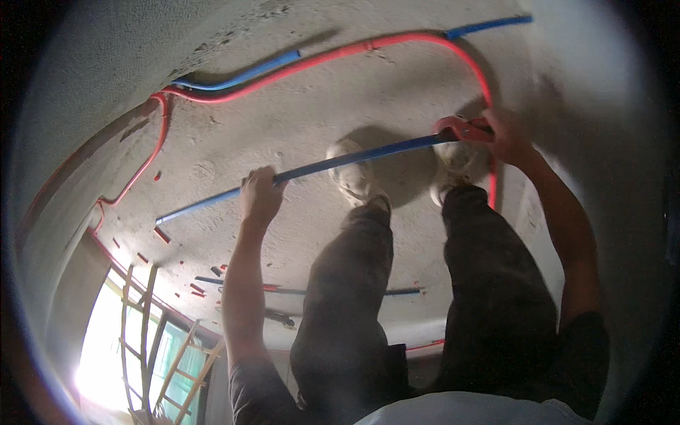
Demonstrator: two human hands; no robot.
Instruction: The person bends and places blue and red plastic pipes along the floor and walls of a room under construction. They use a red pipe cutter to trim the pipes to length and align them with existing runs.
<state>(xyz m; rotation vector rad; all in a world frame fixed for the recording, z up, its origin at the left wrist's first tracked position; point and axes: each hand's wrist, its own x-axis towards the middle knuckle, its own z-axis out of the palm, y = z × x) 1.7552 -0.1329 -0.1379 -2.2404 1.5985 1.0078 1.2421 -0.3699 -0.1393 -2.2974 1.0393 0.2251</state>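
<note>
From my end I've got L hand (261,195) wrapped round a long blue pipe (354,159), palm-side detail hidden, grip nearer its L end than its R. R hand (508,138) is clasped on the handles of a red tool (462,129), whose head meets the pipe's R end; can't tell if the jaws are fully closed. Pipe pos.: slanting across the view in front of the person, low at L, higher at R, passing over both pale shoes (349,170); can't tell if its far L tip touches the floor (404,244) or hangs just above. Dark trousers (347,276) come up from the lower edge, legs apart, one either side of mid-view. Beyond the pipe, red tubing (340,53) bends along the far side & down the R, going behind R hand. Short blue length (258,71) lies nr it at upper L; another blue piece (490,27) joins or abuts it at upper R, can't tell which. Red offcuts (162,235) are scattered at L, one close to the pipe's L tip. Lower L, wooden ladders (146,319) stand by a bright window (99,333), well apart from both hands.
</note>
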